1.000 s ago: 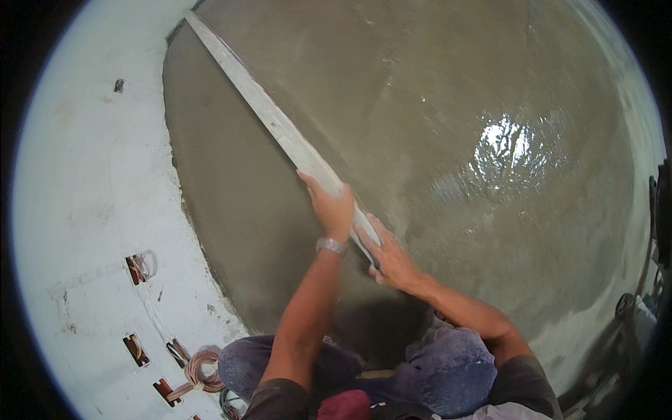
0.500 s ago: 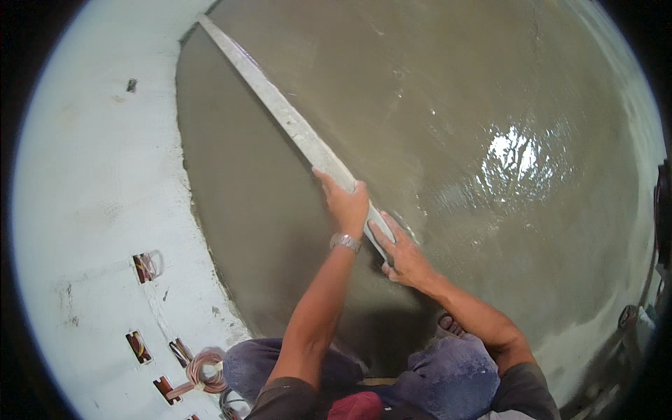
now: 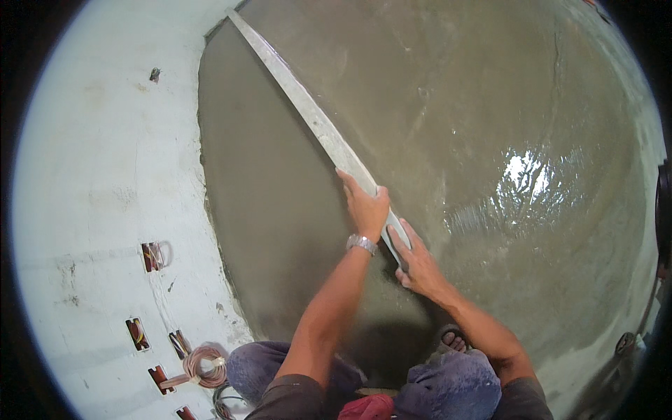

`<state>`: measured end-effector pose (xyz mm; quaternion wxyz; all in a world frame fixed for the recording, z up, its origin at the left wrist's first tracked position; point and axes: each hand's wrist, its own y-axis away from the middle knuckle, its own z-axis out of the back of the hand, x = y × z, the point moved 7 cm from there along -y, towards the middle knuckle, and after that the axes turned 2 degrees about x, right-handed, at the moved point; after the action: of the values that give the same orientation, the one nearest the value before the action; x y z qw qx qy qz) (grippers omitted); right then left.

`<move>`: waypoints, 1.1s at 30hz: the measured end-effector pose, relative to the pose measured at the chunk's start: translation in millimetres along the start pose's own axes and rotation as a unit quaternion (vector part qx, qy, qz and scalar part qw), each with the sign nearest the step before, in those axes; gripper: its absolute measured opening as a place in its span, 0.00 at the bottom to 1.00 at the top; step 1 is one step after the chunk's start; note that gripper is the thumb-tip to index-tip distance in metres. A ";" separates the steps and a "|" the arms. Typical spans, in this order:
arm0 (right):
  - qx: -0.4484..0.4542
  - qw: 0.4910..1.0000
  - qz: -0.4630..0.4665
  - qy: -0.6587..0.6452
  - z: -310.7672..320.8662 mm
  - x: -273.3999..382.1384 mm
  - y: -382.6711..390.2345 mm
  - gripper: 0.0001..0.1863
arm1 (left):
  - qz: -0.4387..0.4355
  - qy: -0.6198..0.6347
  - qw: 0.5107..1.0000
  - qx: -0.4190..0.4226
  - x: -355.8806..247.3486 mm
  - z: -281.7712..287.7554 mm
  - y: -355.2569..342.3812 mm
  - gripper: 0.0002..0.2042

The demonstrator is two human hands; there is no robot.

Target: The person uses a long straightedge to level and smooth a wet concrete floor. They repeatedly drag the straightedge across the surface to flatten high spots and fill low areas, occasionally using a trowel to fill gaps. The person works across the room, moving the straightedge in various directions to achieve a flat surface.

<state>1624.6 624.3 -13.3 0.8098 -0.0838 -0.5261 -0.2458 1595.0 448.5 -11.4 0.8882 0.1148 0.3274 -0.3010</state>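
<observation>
A long grey straightedge (image 3: pixel 318 122) lies slantwise on smooth wet cement (image 3: pixel 462 91), its far tip reaching the white wall. My left hand (image 3: pixel 368 210) is closed round its near part, thumb on the right side and fingers on the left. A metal-banded watch (image 3: pixel 361 243) sits on that wrist. Right at the near end of the bar, my right hand (image 3: pixel 422 266) grips it, with fingers laid along its right side and the thumb below. The underside of the straightedge and parts of my fingers are hidden.
On the left, the white wall (image 3: pixel 105 175) carries open electrical boxes (image 3: pixel 152 257) with wires and a coil of pinkish cable (image 3: pixel 204 366). Below are my bent knees (image 3: pixel 448 385) and a sandalled foot (image 3: pixel 451 339). Dark items (image 3: pixel 625 343) stand at the right edge.
The whole view has shifted, so wall and cement sit farther right in the picture. Hands and straightedge appear a little farther right too, with the same grip.
</observation>
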 end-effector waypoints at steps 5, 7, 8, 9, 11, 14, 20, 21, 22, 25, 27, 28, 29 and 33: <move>0.009 1.000 0.002 0.003 3.4 -0.3 12.2 0.53 | -0.002 -0.012 1.000 0.006 3.9 -4.0 16.6 0.48; 0.024 1.000 -0.011 0.012 1.6 -2.8 30.4 0.53 | 0.007 -0.013 1.000 0.014 1.1 -6.5 32.4 0.48; 0.031 0.999 -0.016 0.017 0.1 -3.6 33.9 0.53 | 0.009 -0.011 1.000 0.014 0.7 -7.0 36.6 0.48; 0.026 0.999 -0.014 0.016 0.1 -4.6 31.6 0.53 | 0.011 -0.010 1.000 0.013 1.1 -7.0 37.8 0.48; 0.009 1.000 -0.016 0.015 5.4 -5.1 25.6 0.53 | -0.034 -0.013 0.999 -0.016 -1.0 -11.6 25.4 0.48; -0.007 1.000 -0.006 -0.009 13.7 -2.2 -1.3 0.53 | -0.019 -0.003 1.000 -0.018 -4.8 -10.6 0.0 0.48; 0.002 1.000 0.011 0.026 12.6 -5.5 25.2 0.52 | 0.007 -0.001 1.000 0.006 -6.0 -13.2 28.4 0.48; 0.009 1.000 0.004 0.027 11.3 -6.1 30.4 0.52 | -0.003 -0.003 1.000 0.000 -4.4 -15.2 36.0 0.48; 0.014 0.999 -0.005 0.030 11.4 -7.2 35.0 0.53 | -0.001 0.003 1.000 0.001 -6.5 -15.6 36.1 0.48; 0.003 0.999 -0.014 0.039 18.7 -12.1 26.0 0.53 | -0.002 0.018 1.000 0.003 -14.1 -20.8 29.6 0.48; 0.001 0.999 -0.006 0.031 20.9 -7.9 7.1 0.53 | -0.005 0.008 1.000 -0.019 -15.2 -15.1 4.7 0.48; 0.000 1.000 -0.013 0.026 23.2 -7.5 -0.4 0.53 | 0.006 0.020 1.000 -0.011 -15.1 -16.3 0.4 0.48; 0.000 1.000 -0.019 0.021 24.6 -7.4 -2.3 0.53 | 0.017 0.031 0.999 -0.003 -14.7 -16.6 -3.0 0.48; 0.001 1.000 -0.008 0.018 22.4 -10.4 22.1 0.53 | 0.011 0.034 0.999 0.006 -9.6 -23.4 29.4 0.48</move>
<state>1613.8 655.4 -10.2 0.8171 -0.0746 -0.5123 -0.2536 1595.1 485.6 -22.6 0.8789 0.1341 0.3545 -0.2896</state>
